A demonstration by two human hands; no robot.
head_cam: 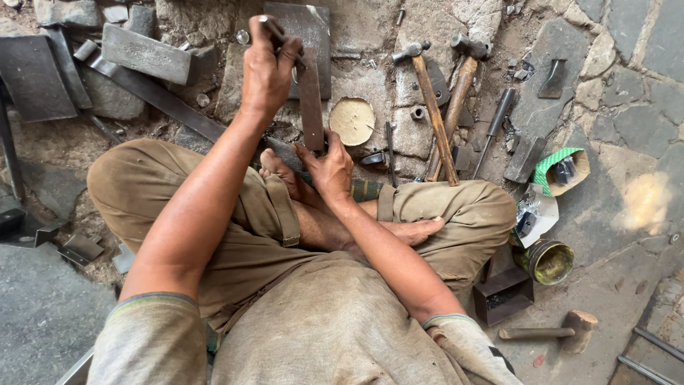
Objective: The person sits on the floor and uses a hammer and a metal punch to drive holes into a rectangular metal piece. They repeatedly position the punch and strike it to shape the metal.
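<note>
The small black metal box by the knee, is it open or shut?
Open. The black box has no lid on it, and its dark inside shows from above. Whether it holds anything cannot be told.

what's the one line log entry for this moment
left hand: gripping file top end | right hand: holding flat metal blade across feet | two hammers on stone floor
</note>
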